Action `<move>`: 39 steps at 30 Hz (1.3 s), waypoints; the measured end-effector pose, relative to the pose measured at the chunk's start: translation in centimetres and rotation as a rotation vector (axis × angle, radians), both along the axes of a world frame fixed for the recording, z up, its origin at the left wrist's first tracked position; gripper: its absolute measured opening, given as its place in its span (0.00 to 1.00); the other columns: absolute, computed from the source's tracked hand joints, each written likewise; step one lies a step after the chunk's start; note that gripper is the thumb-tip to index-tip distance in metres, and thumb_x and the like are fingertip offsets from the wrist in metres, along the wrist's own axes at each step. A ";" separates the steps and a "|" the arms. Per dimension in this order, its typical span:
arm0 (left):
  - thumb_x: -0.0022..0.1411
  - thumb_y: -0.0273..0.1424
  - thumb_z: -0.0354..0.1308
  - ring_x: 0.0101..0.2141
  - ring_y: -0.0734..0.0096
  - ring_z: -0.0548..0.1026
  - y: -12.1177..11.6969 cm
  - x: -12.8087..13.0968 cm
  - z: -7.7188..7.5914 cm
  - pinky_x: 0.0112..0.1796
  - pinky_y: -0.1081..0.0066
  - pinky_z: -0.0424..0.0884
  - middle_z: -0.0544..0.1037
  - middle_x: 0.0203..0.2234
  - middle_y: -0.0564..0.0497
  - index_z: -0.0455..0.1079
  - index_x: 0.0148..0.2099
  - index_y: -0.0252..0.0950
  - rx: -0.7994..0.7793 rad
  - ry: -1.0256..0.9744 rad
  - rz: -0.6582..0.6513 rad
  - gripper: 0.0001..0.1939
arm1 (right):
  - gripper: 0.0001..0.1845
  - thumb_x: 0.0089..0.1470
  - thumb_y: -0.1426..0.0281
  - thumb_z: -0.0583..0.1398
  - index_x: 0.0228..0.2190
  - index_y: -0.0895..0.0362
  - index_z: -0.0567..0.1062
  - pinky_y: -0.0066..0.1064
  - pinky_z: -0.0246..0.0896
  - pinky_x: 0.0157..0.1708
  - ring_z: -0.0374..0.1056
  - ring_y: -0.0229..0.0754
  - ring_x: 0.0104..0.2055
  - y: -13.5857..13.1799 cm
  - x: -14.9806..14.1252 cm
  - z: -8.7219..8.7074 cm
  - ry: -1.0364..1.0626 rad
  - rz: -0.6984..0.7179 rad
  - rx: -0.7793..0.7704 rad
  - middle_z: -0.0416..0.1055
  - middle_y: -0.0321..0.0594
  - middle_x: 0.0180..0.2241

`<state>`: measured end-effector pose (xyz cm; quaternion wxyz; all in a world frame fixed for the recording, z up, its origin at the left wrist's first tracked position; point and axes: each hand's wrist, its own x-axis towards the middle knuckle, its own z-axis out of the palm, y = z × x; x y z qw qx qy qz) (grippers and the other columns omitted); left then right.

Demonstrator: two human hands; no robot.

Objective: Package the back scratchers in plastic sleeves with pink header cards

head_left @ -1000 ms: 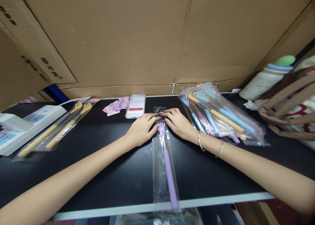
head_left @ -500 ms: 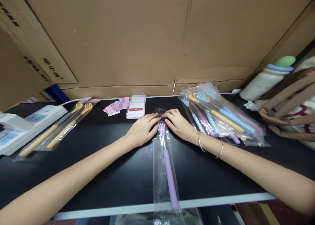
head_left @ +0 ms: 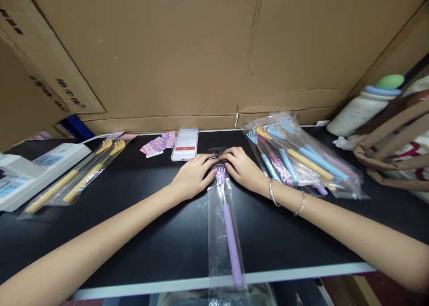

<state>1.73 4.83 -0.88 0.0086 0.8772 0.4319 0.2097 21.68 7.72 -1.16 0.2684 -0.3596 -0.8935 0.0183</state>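
A purple back scratcher [head_left: 229,230] lies in a long clear plastic bag [head_left: 217,252] on the black table [head_left: 134,234], its claw end pointing away from me. My left hand [head_left: 192,176] and my right hand [head_left: 243,166] rest at the bag's far end. The fingers of both hands are pressed together on the bag's top flap, one hand on each side of the claw. Two bracelets circle my right wrist.
A pile of bagged blue, yellow and pink scratchers [head_left: 298,161] lies at the right. Two bagged yellow scratchers [head_left: 78,176] lie at the left beside a white power strip [head_left: 30,172]. A phone [head_left: 184,148], pink cards [head_left: 156,145], a bottle [head_left: 363,107], a brown bag [head_left: 395,149] and a cardboard wall [head_left: 201,51] ring the table.
Nothing has moved beyond a slight shift of my fingers on the bag's flap.
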 end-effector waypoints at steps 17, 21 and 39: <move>0.67 0.35 0.43 0.52 0.63 0.65 -0.2 0.1 0.3 0.53 0.61 0.64 0.67 0.52 0.45 0.61 0.56 0.35 0.013 -0.027 -0.012 0.18 | 0.20 0.57 0.74 0.50 0.51 0.62 0.65 0.44 0.58 0.53 0.58 0.48 0.52 -0.2 -0.1 0.1 -0.022 -0.016 -0.001 0.66 0.49 0.48; 0.66 0.34 0.44 0.51 0.63 0.66 -0.2 0.1 0.4 0.52 0.61 0.65 0.68 0.51 0.45 0.61 0.55 0.36 0.011 -0.034 -0.016 0.18 | 0.20 0.57 0.74 0.50 0.51 0.62 0.65 0.44 0.58 0.52 0.59 0.48 0.51 -0.2 -0.2 0.1 -0.030 -0.022 0.005 0.67 0.49 0.48; 0.65 0.33 0.45 0.47 0.63 0.67 -0.3 0.1 0.7 0.48 0.62 0.67 0.69 0.48 0.47 0.63 0.53 0.36 0.036 -0.028 -0.022 0.16 | 0.16 0.57 0.74 0.49 0.45 0.59 0.69 0.41 0.62 0.44 0.59 0.47 0.46 -0.5 -0.2 0.5 -0.093 -0.033 0.032 0.66 0.47 0.43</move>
